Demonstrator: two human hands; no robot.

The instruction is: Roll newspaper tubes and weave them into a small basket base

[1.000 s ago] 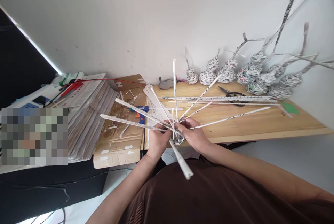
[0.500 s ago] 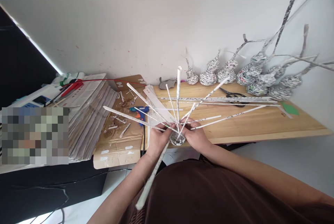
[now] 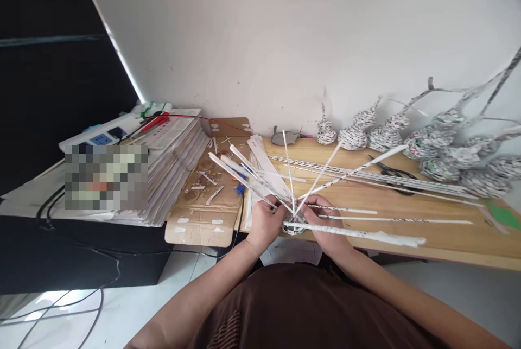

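A small round woven newspaper base (image 3: 293, 226) is held between my hands at the table's front edge, with several rolled paper sticks (image 3: 354, 171) fanning out from it. My left hand (image 3: 266, 222) grips its left side, fingers closed round the base and the sticks there. On the other side my right hand (image 3: 325, 225) is closed on the base and the lower ends of sticks. One thick paper stick (image 3: 378, 236) points right, crossing over my right hand. The fingertips are partly hidden behind the sticks.
Woven paper gourds (image 3: 353, 137) line the wall at the back right. Loose paper sticks (image 3: 325, 167) and black scissors (image 3: 396, 175) lie before them. To the left are a blue glue gun (image 3: 241, 185), a cardboard sheet (image 3: 199, 229) with scraps, and a newspaper stack (image 3: 179, 159) bearing a power strip (image 3: 101, 134).
The thick stick that hung down toward my body on the left now points right across my right hand. The view has shifted left, and both hands still hold the base.
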